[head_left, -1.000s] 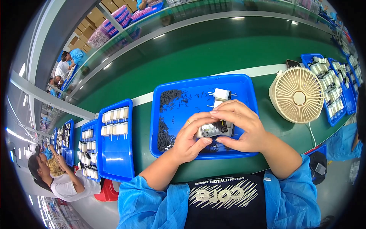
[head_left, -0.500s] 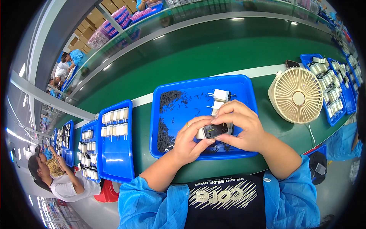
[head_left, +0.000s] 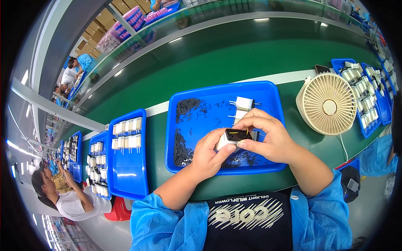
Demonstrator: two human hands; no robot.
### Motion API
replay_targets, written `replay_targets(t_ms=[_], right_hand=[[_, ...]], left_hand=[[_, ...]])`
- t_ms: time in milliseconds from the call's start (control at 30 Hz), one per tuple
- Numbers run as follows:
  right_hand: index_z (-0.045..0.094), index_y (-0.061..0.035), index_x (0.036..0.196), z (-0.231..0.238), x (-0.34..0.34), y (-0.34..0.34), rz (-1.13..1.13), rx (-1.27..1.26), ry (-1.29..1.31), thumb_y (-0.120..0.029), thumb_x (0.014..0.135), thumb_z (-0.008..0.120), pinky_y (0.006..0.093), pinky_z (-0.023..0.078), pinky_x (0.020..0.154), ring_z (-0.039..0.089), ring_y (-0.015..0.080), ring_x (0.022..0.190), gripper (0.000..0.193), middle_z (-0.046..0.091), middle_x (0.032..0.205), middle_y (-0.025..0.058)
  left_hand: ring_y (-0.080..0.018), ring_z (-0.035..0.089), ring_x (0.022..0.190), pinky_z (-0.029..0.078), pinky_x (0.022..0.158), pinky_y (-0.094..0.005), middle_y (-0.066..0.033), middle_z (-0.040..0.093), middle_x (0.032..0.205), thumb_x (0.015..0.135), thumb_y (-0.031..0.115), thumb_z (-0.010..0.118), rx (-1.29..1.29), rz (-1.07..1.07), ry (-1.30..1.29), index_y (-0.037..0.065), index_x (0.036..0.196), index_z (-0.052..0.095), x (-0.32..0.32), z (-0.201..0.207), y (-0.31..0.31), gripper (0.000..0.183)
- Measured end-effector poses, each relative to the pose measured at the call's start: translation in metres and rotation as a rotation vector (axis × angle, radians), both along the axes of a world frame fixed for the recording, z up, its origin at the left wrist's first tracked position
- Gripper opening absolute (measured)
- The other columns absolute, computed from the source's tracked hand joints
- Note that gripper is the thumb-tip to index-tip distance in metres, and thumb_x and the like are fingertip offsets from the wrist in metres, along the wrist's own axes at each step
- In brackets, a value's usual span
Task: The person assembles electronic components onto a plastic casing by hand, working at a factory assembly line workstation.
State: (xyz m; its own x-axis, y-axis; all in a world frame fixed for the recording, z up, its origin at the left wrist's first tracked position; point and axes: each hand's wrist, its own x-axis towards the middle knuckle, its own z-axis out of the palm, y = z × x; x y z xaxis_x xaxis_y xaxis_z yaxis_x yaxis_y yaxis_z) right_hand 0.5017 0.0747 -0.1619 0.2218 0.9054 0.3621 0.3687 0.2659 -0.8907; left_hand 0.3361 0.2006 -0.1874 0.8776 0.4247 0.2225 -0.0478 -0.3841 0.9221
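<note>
My left hand (head_left: 208, 152) is closed around the white body of a small plug charger (head_left: 238, 135), holding it above the blue tray (head_left: 171, 125). The charger's black end faces up, with a thin yellowish strip or wire on it. My right hand (head_left: 268, 136) has its thumb and fingers closed at the right edge of that black end; whether they also pinch a small part is hidden. Behind the hands, white chargers (head_left: 244, 103) with metal prongs lie in the tray. Small black strips (head_left: 182, 148) are heaped along its left side.
A cream fan (head_left: 328, 106) stands at the right on the green table. Beyond it are trays of chargers (head_left: 361, 92). On the left are more blue trays (head_left: 127, 167) with chargers in rows. A co-worker (head_left: 71, 192) sits at the far left.
The charger has tilted so its black end faces up more. My right fingers have shifted along its edge, and my left fingers have drawn back from the top.
</note>
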Motion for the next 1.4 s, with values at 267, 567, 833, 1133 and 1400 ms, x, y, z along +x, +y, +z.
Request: replay_targets(t_ms=[267, 567, 833, 1133, 1400], right_hand=[[0.06, -0.001, 0.104, -0.004, 0.002, 0.001, 0.063, -0.051, 0.06, -0.011, 0.082, 0.069, 0.0306, 0.046, 0.085, 0.055, 0.0174, 0.094, 0.026, 0.056, 0.102, 0.0081], [0.062, -0.0012, 0.096, -0.008, -0.013, 0.007, -0.145, 0.223, 0.027, -0.01, 0.081, 0.068, 0.0344, 0.047, 0.084, 0.06, 0.025, 0.094, 0.018, 0.062, 0.097, 0.0118], [0.065, -0.0042, 0.088, 0.011, -0.018, 0.024, -0.206, 0.288, -0.347, -0.007, 0.074, 0.071, 0.0374, 0.046, 0.084, 0.064, 0.0254, 0.084, 0.016, 0.067, 0.085, 0.0093], [0.065, -0.0043, 0.086, 0.017, -0.045, 0.04, -0.317, -0.036, 0.118, -0.008, 0.073, 0.072, 0.0351, 0.049, 0.071, 0.065, 0.0238, 0.079, 0.016, 0.068, 0.083, 0.0079], [0.066, -0.0052, 0.1, 0.007, -0.034, 0.043, -0.172, 0.233, -0.401, -0.01, 0.072, 0.072, 0.0378, 0.045, 0.077, 0.064, 0.0231, 0.08, 0.03, 0.067, 0.084, 0.0083]], left_hand=[[-0.0288, 0.063, 0.093, 0.048, 0.081, -0.0344, -0.0152, 0.064, 0.104, 0.086, 0.019, 0.066, 0.124, 0.011, -0.003, 0.002, 0.114, 0.057, 0.001, 0.01, -0.004, 0.034], [-0.0319, 0.062, 0.095, 0.048, 0.083, -0.0356, -0.0169, 0.063, 0.107, 0.084, 0.018, 0.068, 0.315, 0.056, -0.03, 0.001, 0.113, 0.058, -0.008, 0.015, 0.001, 0.035], [-0.0199, 0.062, 0.095, 0.049, 0.081, -0.0332, -0.0116, 0.063, 0.105, 0.092, 0.024, 0.06, -0.189, -0.022, -0.03, 0.0, 0.117, 0.055, -0.024, 0.0, 0.014, 0.035], [-0.0204, 0.063, 0.091, 0.054, 0.076, -0.034, -0.0114, 0.06, 0.107, 0.096, 0.026, 0.051, -0.664, 0.004, -0.274, 0.002, 0.121, 0.047, -0.024, 0.002, 0.017, 0.035], [-0.0208, 0.062, 0.078, 0.049, 0.071, -0.0306, -0.0127, 0.064, 0.091, 0.083, 0.018, 0.067, 0.065, 0.291, -0.125, 0.002, 0.107, 0.059, -0.026, 0.003, 0.01, 0.03]])
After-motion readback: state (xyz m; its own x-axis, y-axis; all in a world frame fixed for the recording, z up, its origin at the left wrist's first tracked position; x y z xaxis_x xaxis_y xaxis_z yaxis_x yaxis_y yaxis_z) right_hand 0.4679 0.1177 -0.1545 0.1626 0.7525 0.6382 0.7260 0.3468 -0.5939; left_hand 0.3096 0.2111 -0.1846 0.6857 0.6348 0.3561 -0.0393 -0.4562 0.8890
